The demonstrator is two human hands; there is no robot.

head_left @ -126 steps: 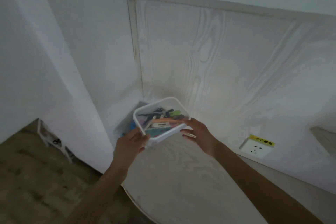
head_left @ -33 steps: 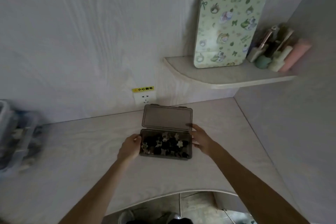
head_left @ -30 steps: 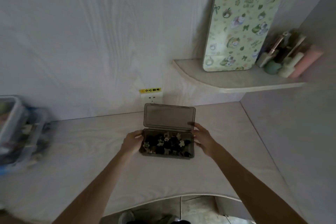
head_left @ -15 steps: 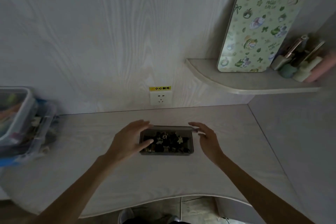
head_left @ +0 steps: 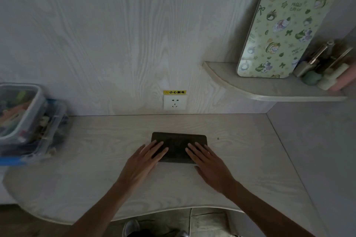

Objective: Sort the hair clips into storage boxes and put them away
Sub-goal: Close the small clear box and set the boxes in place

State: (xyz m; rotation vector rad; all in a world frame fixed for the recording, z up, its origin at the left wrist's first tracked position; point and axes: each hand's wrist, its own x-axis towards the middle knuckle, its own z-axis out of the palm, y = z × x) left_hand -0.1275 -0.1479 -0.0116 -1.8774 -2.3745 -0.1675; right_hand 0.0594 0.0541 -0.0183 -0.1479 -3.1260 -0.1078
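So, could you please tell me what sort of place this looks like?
Probably a bedroom desk nook at home: a pale wood-grain desk under a wall socket, a corner shelf holding toiletries, and clear boxes of clips.

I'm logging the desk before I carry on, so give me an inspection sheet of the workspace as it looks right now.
Surface: pale wood-grain desk with a curved front edge.
Job's things: dark storage box at centre, lid closed; stacked clear boxes of clips at far left.
Clutter: nothing seen on the desk.
Hands: left hand and right hand press flat on the dark lid, fingers straight.
Cables: nothing seen; wall socket has nothing plugged in.
Surroundings: corner shelf holding a green patterned board and small bottles.
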